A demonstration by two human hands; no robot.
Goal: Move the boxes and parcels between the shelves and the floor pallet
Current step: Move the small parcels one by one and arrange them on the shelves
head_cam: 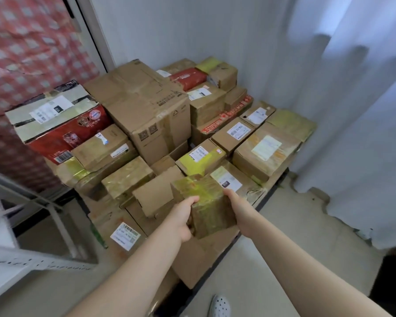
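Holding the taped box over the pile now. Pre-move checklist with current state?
1. Left hand grip on the taped box: ok, thumb curled over its left side.
2. Right hand grip: ok, thumb at the top edge; fingers hidden.
3. Box lifted clear of the pile: cannot tell; it overlaps the open-flap carton in view.
4. Shipping label found: not ok, none on the faces shown.
5. Landing spot chosen: cannot tell.
6. Footing: ok, shoe on bare floor.

Shelf (32,264) blurry, partly off-frame at L.
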